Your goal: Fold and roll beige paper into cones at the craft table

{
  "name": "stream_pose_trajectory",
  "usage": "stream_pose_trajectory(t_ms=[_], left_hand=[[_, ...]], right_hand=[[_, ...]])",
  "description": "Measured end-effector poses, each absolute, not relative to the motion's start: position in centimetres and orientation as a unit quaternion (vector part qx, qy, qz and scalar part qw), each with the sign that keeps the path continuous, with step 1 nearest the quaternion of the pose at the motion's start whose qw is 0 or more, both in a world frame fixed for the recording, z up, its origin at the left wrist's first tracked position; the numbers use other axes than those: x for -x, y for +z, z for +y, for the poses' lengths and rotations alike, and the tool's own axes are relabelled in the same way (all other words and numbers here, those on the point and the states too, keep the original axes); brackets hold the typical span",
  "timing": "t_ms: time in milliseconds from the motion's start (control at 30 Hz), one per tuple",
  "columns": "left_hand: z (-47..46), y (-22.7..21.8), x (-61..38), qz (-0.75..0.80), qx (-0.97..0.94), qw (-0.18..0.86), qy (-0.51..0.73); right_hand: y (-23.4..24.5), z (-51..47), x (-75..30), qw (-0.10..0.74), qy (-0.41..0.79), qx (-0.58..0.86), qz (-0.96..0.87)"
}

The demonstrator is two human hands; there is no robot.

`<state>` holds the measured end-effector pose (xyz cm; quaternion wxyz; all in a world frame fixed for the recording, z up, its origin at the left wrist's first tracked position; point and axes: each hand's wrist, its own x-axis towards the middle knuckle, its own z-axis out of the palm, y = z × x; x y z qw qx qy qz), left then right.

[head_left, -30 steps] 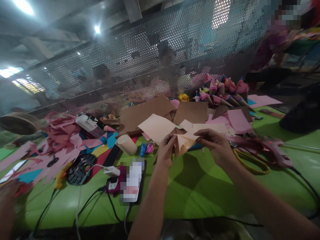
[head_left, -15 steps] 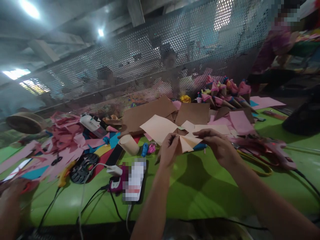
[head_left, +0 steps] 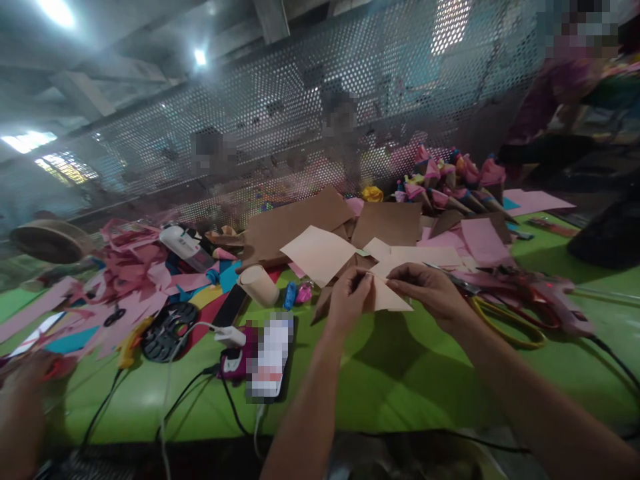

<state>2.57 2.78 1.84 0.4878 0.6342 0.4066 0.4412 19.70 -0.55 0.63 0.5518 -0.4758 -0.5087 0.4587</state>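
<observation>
My left hand and my right hand both pinch a folded peach paper piece just above the green table. The paper has a pointed, flat triangular shape between the two hands. Fingers of each hand are closed on its edges. Behind the hands lie loose peach sheets and brown card sheets.
Yellow-handled scissors and a pink glue gun lie to the right. A phone with cables, a paper roll and pink paper scraps sit left. Finished paper cones are piled at the back. Another person's hand is at far left.
The paper piece has been flattened from an open cone shape into a flat triangle, and both hands have drawn a little closer together and lower.
</observation>
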Motion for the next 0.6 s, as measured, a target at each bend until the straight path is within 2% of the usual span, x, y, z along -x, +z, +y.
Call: stream_pose_trajectory(t_ms=[200,600], left_hand=[[3.01,1.31,-2.46,0.38,-0.647,0.515,0.415],[2.89,1.38,-2.72,0.363,-0.613,0.564,0.416]], right_hand=[[0.9,-0.4,-19.56,0.537,0.401,0.514,-0.535],[1.28,-0.72,-19.45,0.543,0.373,0.518,-0.546]])
